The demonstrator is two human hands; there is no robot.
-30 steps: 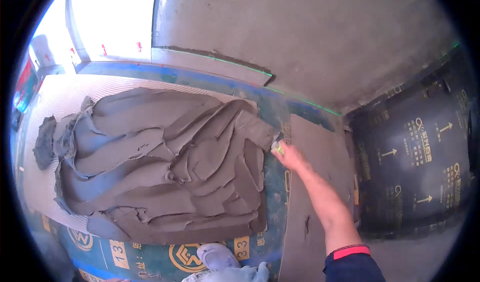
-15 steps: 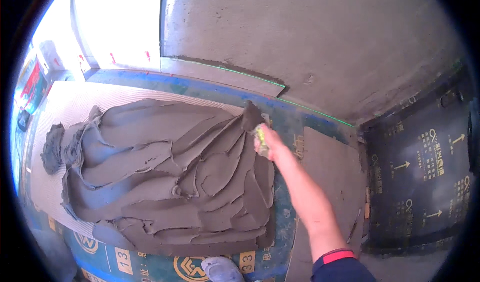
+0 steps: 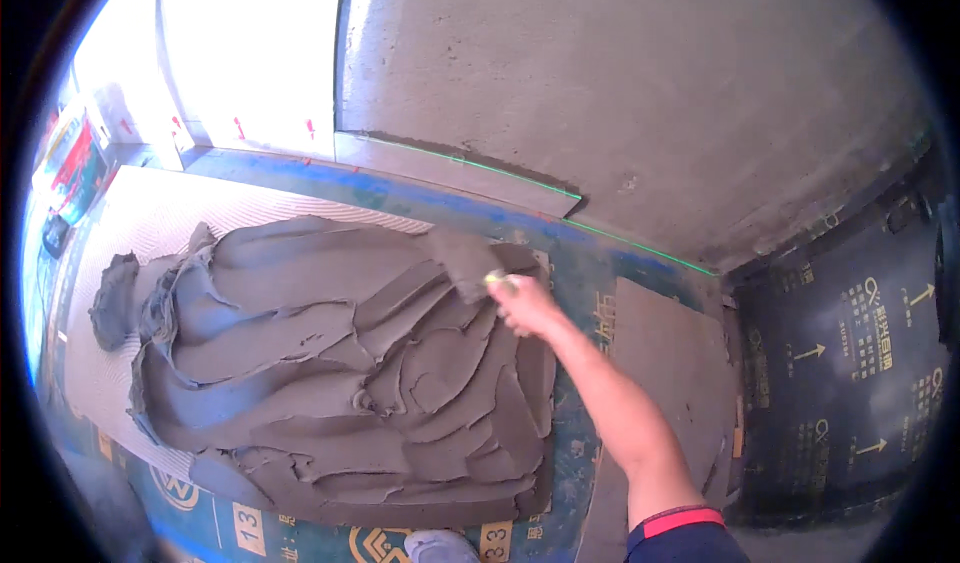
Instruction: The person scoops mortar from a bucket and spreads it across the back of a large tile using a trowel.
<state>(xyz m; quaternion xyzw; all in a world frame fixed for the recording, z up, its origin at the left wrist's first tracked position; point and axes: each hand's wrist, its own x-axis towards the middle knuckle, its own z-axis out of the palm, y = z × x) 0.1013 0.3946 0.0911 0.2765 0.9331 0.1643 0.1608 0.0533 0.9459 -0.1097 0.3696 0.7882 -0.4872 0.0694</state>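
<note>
Over mortar's point(image 3: 310, 383) far right corner, right hand point(image 3: 527, 306) closed round trowel point(image 3: 464, 265); mortar lies mostly leftward on slab point(image 3: 130, 208), long axis roughly left-right. Left hand out of sight.

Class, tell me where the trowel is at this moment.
In the head view, the trowel is near the middle of the picture, at the upper right part of the grey mortar, held in the person's right hand.
</note>
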